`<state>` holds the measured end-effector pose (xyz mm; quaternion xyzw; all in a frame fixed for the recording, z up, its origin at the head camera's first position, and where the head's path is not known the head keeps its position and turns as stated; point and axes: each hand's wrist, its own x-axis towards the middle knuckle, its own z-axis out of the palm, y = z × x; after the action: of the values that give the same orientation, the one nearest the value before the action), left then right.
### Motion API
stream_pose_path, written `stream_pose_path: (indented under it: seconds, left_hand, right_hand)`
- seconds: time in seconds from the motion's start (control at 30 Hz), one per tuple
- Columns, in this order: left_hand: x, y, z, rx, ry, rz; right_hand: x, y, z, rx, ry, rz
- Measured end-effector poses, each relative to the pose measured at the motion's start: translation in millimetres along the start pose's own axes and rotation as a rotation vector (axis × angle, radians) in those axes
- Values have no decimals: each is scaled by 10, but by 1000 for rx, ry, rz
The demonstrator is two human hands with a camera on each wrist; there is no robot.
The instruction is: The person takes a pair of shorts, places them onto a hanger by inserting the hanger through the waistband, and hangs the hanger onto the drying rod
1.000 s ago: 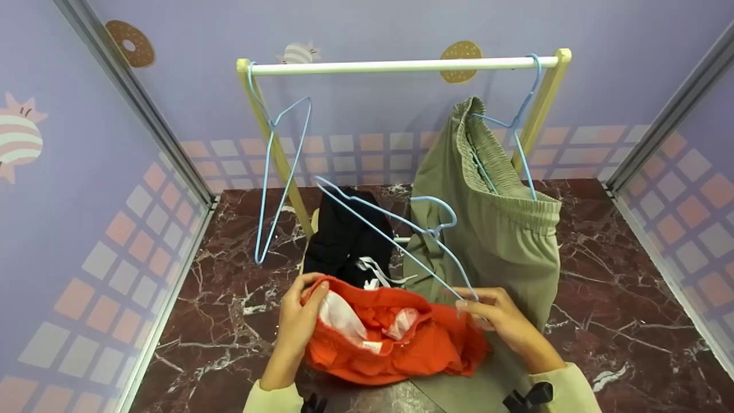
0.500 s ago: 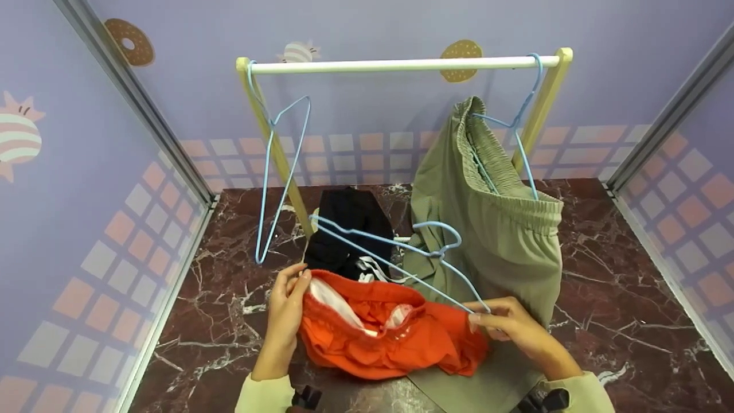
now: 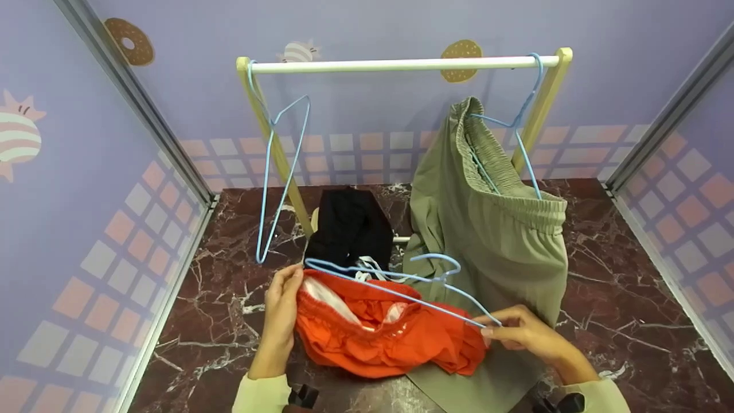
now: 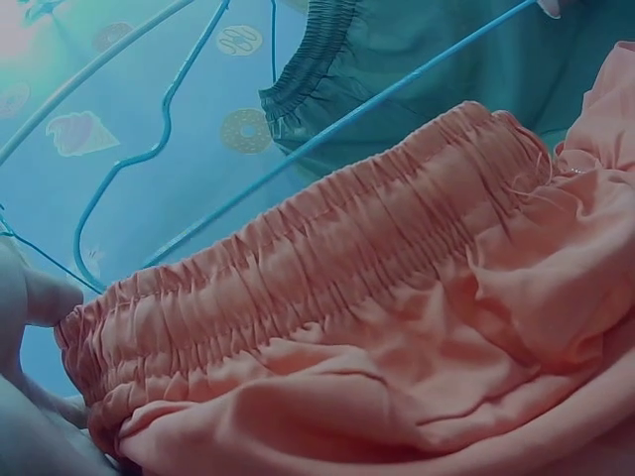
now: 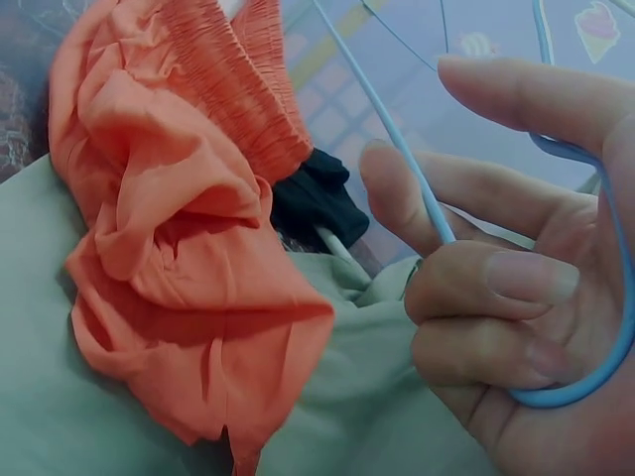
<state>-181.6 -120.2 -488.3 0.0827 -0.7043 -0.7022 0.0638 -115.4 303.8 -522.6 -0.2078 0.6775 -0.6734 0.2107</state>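
My left hand (image 3: 281,304) pinches one end of the gathered elastic waistband of red-orange shorts (image 3: 384,350); in the left wrist view the thumb and fingers sit at the waistband's end. White lining shows inside the opening. Curled round one end of a light blue wire hanger (image 5: 382,119), my right hand (image 3: 516,330) holds it low over the shorts, as the right wrist view confirms. The hanger's far end lies right at the left fingertips, over the waistband, and its hook points up toward the right. The shorts' right part bunches just left of the right hand.
Behind stands a clothes rack with a white rail (image 3: 395,66). A bare blue hanger (image 3: 266,195) hangs at its left; olive trousers (image 3: 493,241) hang at its right, draping down toward the front. Black trousers (image 3: 350,223) with white drawstrings lie under the rack on the marbled table (image 3: 218,298).
The held hanger has come down toward the shorts, its far end now at the left fingertips. My right hand has shifted right and lower; the left hand and waistband end have moved slightly left.
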Motion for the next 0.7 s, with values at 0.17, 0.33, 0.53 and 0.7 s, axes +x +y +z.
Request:
stream_pose_path:
  seconds: [0.17, 0.33, 0.53, 0.7]
  left_hand:
    - [0, -8, 3, -15, 5, 1]
    - [-11, 3, -7, -58, 13, -12]
    - [-22, -7, 7, -34, 11, 10]
    - [-34, -17, 23, 89, 31, 115]
  right_hand:
    - [-20, 27, -36, 15, -55, -23]
    - [-51, 20, -60, 11, -68, -6]
    - [-72, 4, -70, -12, -61, 39]
    - [-67, -28, -71, -19, -72, 50]
